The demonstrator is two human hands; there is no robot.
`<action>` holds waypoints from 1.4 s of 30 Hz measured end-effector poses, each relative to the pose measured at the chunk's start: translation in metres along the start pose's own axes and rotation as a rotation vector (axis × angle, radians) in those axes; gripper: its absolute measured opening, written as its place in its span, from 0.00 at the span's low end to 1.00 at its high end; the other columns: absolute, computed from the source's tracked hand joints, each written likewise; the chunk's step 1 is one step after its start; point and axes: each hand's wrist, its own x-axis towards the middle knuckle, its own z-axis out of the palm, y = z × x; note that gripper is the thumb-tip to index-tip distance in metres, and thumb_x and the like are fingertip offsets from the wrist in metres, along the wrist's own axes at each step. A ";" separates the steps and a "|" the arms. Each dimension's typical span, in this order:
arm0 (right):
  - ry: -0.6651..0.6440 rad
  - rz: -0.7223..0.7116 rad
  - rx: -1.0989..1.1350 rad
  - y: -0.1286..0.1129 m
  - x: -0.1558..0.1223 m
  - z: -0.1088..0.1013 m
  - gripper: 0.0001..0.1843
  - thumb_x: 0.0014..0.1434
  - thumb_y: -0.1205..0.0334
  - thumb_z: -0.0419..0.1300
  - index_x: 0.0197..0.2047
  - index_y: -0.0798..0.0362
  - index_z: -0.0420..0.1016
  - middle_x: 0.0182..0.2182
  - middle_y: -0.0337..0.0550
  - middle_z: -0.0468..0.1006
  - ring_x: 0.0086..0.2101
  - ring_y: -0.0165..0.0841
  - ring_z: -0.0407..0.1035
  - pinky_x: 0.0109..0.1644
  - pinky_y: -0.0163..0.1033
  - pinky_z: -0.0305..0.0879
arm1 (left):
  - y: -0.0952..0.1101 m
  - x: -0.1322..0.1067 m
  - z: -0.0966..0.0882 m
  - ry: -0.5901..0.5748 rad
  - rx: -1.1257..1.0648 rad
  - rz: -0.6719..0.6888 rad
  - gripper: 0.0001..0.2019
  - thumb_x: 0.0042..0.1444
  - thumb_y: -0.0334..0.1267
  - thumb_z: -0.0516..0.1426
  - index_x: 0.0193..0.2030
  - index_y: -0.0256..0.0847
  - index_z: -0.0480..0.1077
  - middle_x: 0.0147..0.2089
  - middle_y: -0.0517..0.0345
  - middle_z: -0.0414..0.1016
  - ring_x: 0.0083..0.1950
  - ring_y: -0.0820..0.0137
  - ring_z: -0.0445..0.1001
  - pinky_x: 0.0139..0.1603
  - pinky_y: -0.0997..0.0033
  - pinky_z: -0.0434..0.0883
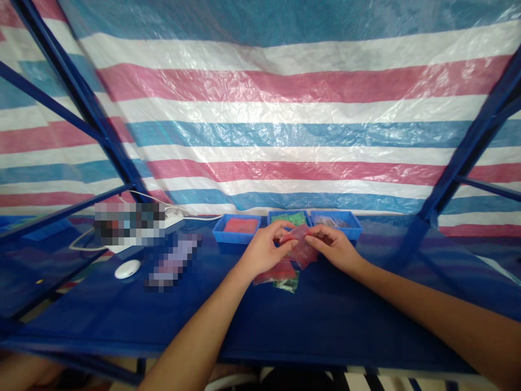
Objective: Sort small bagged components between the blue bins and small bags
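- Striped sheet (285, 129) hangs behind the blue surface (345, 326), with blue metal posts (118, 163) at both sides.
- At the left of the surface: a white disc (127, 269), a long pixelated item (174, 263), another pixelated item (129, 222) and a white cable (207, 218).
- The hands partly hide the middle tray (271, 214) and the right tray (355, 230); the left tray (236, 238) shows more fully.
- Trays: three, holding pink, green and clear-looking packets respectively; contents too crowded to count.
- Held pink bag (303, 253): one, raised between both hands, in front of the trays.
- Left hand (266, 251) and right hand (336, 248): each pinches the bag between thumb and fingers.
- Below them: pink plastic (279, 272), number of pieces unclear, and one green packet (288, 285) touching it.
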 end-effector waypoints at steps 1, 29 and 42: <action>-0.001 -0.001 -0.001 -0.001 0.000 0.001 0.16 0.60 0.44 0.68 0.40 0.48 0.79 0.35 0.40 0.81 0.35 0.36 0.72 0.40 0.40 0.69 | 0.000 0.000 0.000 0.034 0.018 0.013 0.17 0.62 0.42 0.63 0.57 0.41 0.72 0.36 0.58 0.78 0.36 0.68 0.77 0.41 0.70 0.72; 0.093 0.003 -0.056 0.003 0.002 -0.001 0.21 0.56 0.39 0.69 0.35 0.50 0.82 0.32 0.41 0.83 0.31 0.36 0.74 0.40 0.43 0.73 | -0.011 0.006 -0.003 0.090 -0.142 -0.129 0.16 0.56 0.49 0.67 0.40 0.36 0.78 0.37 0.55 0.83 0.36 0.68 0.79 0.38 0.72 0.72; 0.100 0.018 -0.074 0.003 0.003 -0.003 0.22 0.57 0.38 0.68 0.33 0.50 0.81 0.27 0.40 0.81 0.28 0.34 0.71 0.36 0.41 0.71 | -0.014 0.009 -0.001 0.108 -0.356 -0.279 0.20 0.51 0.50 0.70 0.45 0.37 0.83 0.43 0.50 0.86 0.40 0.65 0.82 0.45 0.67 0.77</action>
